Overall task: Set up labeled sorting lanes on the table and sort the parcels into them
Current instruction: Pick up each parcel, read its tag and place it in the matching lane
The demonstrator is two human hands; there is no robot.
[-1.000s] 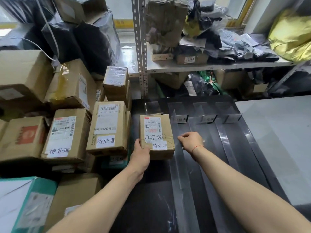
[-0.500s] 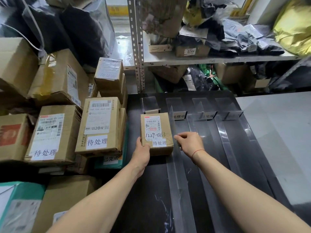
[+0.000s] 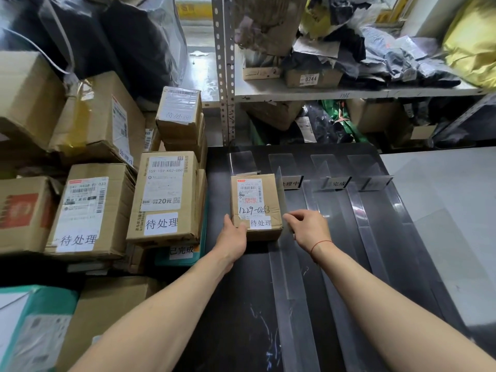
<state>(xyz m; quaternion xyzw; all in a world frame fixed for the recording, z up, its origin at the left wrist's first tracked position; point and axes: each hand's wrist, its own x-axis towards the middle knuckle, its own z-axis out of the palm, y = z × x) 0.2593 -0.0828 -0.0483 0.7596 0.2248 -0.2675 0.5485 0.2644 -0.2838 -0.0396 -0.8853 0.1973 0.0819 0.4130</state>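
Note:
A small brown parcel [image 3: 256,205] with a white shipping label and handwritten "1229-0253" lies in the leftmost lane of the black table [image 3: 241,304]. My left hand [image 3: 233,234] grips its near left corner, thumb on top. My right hand [image 3: 308,228] has curled fingers, and its fingertips pinch the upright clear divider [image 3: 288,264] at the parcel's right edge. Small lane signs [image 3: 291,182] stand at the far ends of the lanes, with further clear dividers [image 3: 365,226] to the right.
Stacked cardboard boxes [image 3: 163,197] with white stickers crowd the left side, right against the table. A metal shelf [image 3: 349,92] full of bags and boxes stands behind. A pale table surface [image 3: 442,210] adjoins on the right. A teal box [image 3: 32,326] sits near left.
My right hand has moved left from beside the lane to the divider at the parcel's right edge. My left hand has kept its hold on the parcel.

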